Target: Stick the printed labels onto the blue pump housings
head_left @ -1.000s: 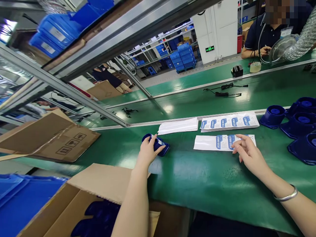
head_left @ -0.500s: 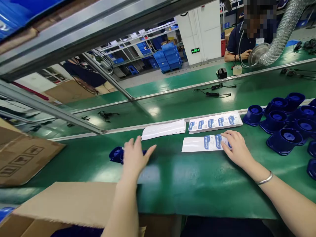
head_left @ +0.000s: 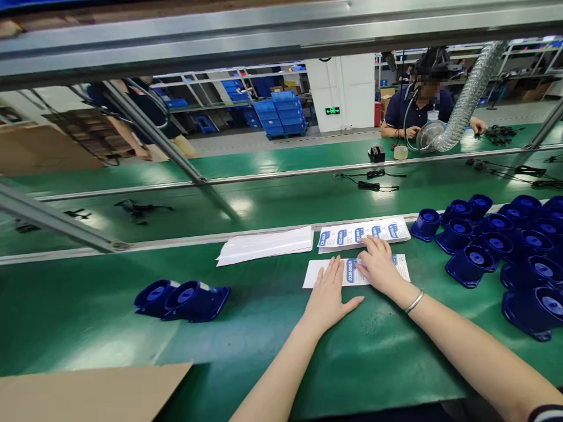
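A white label sheet with blue stickers (head_left: 319, 272) lies on the green bench (head_left: 264, 316) in front of me. My left hand (head_left: 329, 291) rests flat on its left part, fingers stretched out. My right hand (head_left: 377, 265) lies on the middle of the same sheet, fingers curled down onto a sticker; whether it grips anything I cannot make out. A silver bangle circles the right wrist. A second sticker sheet (head_left: 363, 232) lies just behind, and a stack of blank white sheets (head_left: 265, 244) to its left.
Two dark blue plastic horn housings (head_left: 182, 299) lie on the bench at left. Several more housings (head_left: 497, 246) crowd the right side. A cardboard flap (head_left: 88, 391) sits at the lower left. Across the conveyor a person (head_left: 424, 105) works beside a silver duct hose (head_left: 466, 99).
My left hand let go of the blue housing at left and moved right onto the label sheet. My right hand slid left along the sheet. The view swung to the right.
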A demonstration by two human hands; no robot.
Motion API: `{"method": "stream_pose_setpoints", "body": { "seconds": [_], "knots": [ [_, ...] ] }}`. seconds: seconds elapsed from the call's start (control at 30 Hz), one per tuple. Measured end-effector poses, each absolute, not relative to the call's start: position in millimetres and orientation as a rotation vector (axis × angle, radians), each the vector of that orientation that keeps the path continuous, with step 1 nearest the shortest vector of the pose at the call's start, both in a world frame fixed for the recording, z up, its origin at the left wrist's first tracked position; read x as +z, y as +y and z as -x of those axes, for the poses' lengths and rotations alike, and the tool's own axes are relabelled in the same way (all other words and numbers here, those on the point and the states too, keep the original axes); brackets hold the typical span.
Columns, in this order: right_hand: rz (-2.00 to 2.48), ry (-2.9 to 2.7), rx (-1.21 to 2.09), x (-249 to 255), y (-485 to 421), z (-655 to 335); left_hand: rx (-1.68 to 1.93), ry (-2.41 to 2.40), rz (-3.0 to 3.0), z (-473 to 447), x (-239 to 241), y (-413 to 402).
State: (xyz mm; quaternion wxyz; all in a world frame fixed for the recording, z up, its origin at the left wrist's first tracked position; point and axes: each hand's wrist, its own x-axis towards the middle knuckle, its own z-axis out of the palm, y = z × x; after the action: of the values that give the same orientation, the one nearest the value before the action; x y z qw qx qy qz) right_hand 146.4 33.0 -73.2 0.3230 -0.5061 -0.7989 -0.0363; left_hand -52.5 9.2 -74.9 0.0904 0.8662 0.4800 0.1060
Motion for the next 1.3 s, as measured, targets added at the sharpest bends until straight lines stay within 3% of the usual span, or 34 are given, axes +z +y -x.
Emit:
{"method": "stream_pose_setpoints", "body": {
  "seconds": [0.27, 0.43, 0.57, 0.67, 1.03, 1.17, 1.3],
  "knots": [
    [1.010, -2.068, -0.228, -28.8, -10.0, -163.8, 0.413, 1.452, -2.668, 58.8, -88.4, 20.2],
    [1.270, -1.553, -0.386, -1.1, -46.6, -218.9, 0.366, 1.495, -2.663, 56.0, -88.4, 22.7],
    [1.723, -1.330, -0.614, -13.9, -65.1, -274.7, 0.340, 1.566, -2.636, 49.1, -86.3, 22.8],
    [1.916, -1.330, -0.587, -33.5, -72.7, -300.7, 0.357, 1.583, -2.625, 44.7, -85.7, 22.1],
    [1.718, -1.305, -0.515, -48.8, -77.7, -309.1, 0.556, 1.567, -2.506, 41.1, -77.9, 15.2],
    [1.439, -1.319, -0.406, -28.2, -83.7, -281.2, 0.762, 1.272, -2.071, 17.4, -46.8, -14.6],
    [1.176, -1.520, -0.148, -11.0, -83.5, -225.9, 0.559, 0.667, -1.044, -24.7, -11.6, -46.2]
  ]
}}
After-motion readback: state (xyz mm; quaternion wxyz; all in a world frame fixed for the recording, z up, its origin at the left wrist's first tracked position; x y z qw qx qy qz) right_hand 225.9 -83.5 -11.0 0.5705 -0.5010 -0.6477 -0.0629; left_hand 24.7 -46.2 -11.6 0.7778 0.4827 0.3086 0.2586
